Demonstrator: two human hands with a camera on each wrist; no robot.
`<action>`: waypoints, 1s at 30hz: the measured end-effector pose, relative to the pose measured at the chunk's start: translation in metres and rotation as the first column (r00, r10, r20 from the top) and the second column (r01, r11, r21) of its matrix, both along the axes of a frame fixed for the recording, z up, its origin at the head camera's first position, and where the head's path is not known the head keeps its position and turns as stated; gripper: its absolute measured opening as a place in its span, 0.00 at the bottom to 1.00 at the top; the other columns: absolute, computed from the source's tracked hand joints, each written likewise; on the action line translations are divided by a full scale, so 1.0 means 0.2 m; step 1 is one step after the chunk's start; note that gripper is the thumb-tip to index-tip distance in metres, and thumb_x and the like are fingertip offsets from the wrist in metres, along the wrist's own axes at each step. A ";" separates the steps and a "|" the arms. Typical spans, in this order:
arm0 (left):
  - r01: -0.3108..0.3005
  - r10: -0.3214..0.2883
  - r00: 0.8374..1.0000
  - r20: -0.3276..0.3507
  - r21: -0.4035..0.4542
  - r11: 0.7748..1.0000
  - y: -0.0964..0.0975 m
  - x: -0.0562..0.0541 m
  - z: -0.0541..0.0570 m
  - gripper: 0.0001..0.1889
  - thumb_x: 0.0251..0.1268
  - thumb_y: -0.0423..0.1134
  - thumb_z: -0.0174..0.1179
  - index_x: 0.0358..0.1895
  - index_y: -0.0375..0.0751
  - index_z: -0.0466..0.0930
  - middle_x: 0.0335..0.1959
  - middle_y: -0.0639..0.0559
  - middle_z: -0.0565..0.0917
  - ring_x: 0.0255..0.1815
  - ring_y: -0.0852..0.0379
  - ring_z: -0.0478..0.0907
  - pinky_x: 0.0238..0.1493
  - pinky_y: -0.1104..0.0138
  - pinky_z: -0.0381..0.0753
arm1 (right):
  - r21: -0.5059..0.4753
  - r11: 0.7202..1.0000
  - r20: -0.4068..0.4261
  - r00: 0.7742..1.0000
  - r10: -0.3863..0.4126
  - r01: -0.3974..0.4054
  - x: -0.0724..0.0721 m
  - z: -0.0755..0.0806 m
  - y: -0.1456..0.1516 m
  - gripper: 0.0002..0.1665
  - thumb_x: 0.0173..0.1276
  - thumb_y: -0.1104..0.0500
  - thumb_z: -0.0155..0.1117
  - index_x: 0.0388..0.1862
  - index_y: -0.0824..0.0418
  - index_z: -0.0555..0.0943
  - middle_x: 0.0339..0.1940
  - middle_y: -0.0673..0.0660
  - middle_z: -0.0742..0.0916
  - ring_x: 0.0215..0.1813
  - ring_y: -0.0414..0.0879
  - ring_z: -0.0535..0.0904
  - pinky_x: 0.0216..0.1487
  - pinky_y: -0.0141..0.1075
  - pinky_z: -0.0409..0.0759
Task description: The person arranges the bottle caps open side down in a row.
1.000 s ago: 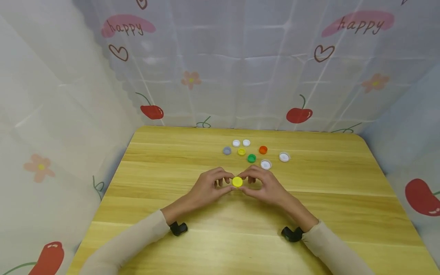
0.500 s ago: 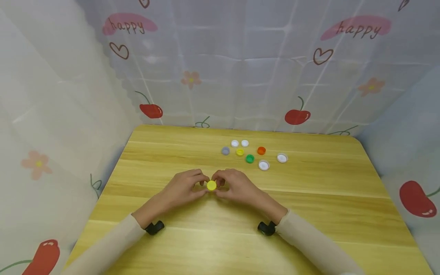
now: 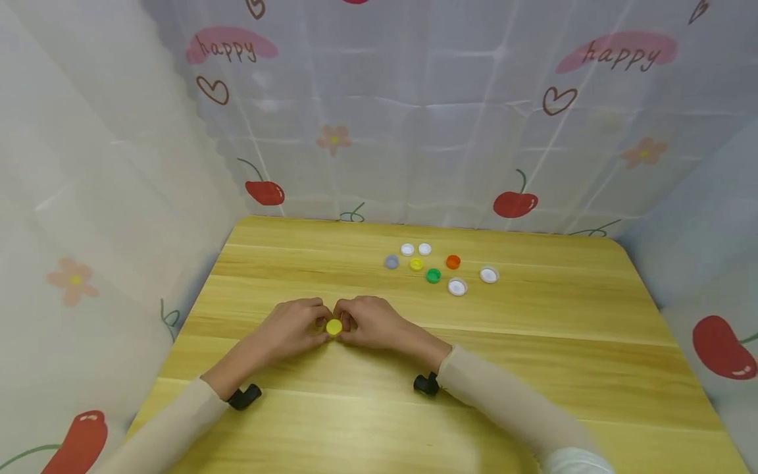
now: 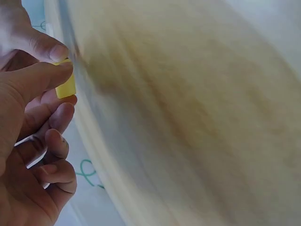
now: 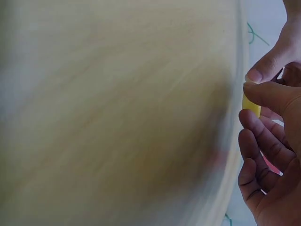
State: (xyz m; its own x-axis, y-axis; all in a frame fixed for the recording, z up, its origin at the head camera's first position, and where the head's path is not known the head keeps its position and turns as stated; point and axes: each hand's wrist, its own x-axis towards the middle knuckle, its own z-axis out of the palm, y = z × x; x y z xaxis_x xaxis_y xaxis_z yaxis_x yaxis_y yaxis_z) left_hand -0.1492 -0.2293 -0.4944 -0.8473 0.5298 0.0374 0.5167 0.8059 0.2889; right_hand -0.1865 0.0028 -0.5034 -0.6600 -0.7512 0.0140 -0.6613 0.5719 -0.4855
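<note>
A small yellow bottle cap (image 3: 334, 326) is pinched between both hands just above the wooden table (image 3: 533, 368), left of its middle. My left hand (image 3: 293, 326) grips the cap's left side with thumb and fingers curled. My right hand (image 3: 368, 322) grips its right side the same way. The left wrist view shows the yellow cap (image 4: 67, 86) between thumb and forefinger. In the right wrist view the cap (image 5: 251, 106) shows as a thin yellow edge behind the fingertips; both wrist views are blurred.
Several loose caps lie toward the table's far edge: grey (image 3: 391, 262), two small white (image 3: 407, 249), yellow (image 3: 416, 264), green (image 3: 433, 276), orange (image 3: 453, 262) and two larger white ones (image 3: 458, 286). A patterned curtain (image 3: 414, 118) walls in the table on three sides.
Both hands, still pinching the yellow cap, have moved left and slightly toward me across the table. The loose caps at the back have not moved.
</note>
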 end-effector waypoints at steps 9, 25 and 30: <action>-0.009 0.009 1.000 0.027 -0.004 1.000 -0.04 0.01 -0.03 0.12 0.64 0.49 0.78 0.48 0.53 0.90 0.40 0.63 0.85 0.37 0.67 0.78 0.40 0.67 0.81 | -0.017 1.000 0.082 0.997 0.001 0.000 -0.02 -0.04 -0.04 0.16 0.69 0.48 0.78 0.51 0.48 0.84 0.29 0.39 0.85 0.32 0.32 0.78 0.39 0.29 0.77; -0.085 0.078 0.990 0.118 0.050 0.995 -0.07 -0.06 -0.02 0.19 0.74 0.67 0.64 0.49 0.58 0.87 0.41 0.66 0.84 0.36 0.66 0.79 0.41 0.64 0.81 | -0.001 0.999 0.116 0.992 -0.048 0.049 -0.12 -0.01 0.16 0.28 0.71 0.44 0.77 0.64 0.53 0.83 0.35 0.43 0.85 0.34 0.37 0.78 0.41 0.33 0.78; -0.092 0.055 0.977 0.205 0.179 0.979 0.04 -0.22 -0.05 0.15 0.81 0.58 0.60 0.53 0.54 0.87 0.41 0.63 0.86 0.34 0.66 0.78 0.40 0.66 0.80 | -0.122 0.975 0.095 0.980 -0.176 0.187 -0.25 -0.04 0.30 0.22 0.71 0.50 0.78 0.59 0.57 0.86 0.34 0.47 0.85 0.33 0.40 0.77 0.39 0.35 0.79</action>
State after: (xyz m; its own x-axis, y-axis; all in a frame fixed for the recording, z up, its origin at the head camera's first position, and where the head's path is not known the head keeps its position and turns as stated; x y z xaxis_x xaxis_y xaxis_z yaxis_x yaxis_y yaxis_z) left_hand -0.1929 -0.2222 -0.5039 -0.8840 0.4654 -0.0432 0.3752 0.7616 0.5284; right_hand -0.2375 0.0633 -0.5124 -0.7879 -0.6143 0.0430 -0.5066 0.6068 -0.6125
